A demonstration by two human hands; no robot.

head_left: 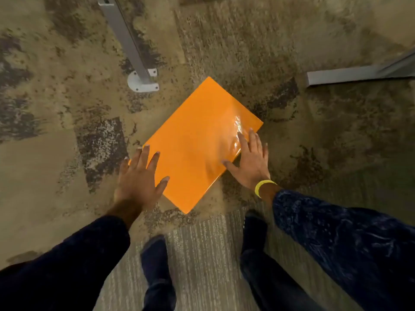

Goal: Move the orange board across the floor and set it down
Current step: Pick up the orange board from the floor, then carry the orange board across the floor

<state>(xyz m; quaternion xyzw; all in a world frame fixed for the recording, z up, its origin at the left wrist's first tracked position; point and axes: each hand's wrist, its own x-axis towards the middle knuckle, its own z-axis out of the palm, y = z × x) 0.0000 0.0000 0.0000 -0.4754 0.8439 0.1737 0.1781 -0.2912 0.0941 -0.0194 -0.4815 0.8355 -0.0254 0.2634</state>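
A glossy orange board (pixel 197 140) lies flat on the mottled carpet, turned so one corner points toward me. My left hand (pixel 139 178) is spread over the board's near-left edge, fingers apart, thumb above the board. My right hand (pixel 249 162), with a yellow band at the wrist, is spread over the near-right edge, fingers apart. Neither hand is closed around the board; whether the fingertips touch it cannot be told.
A grey metal post with a bolted floor bracket (pixel 142 83) stands just beyond the board's far-left side. A grey metal base rail (pixel 343 76) lies at the right. My two feet (pixel 157 261) stand close below the board on a striped carpet tile.
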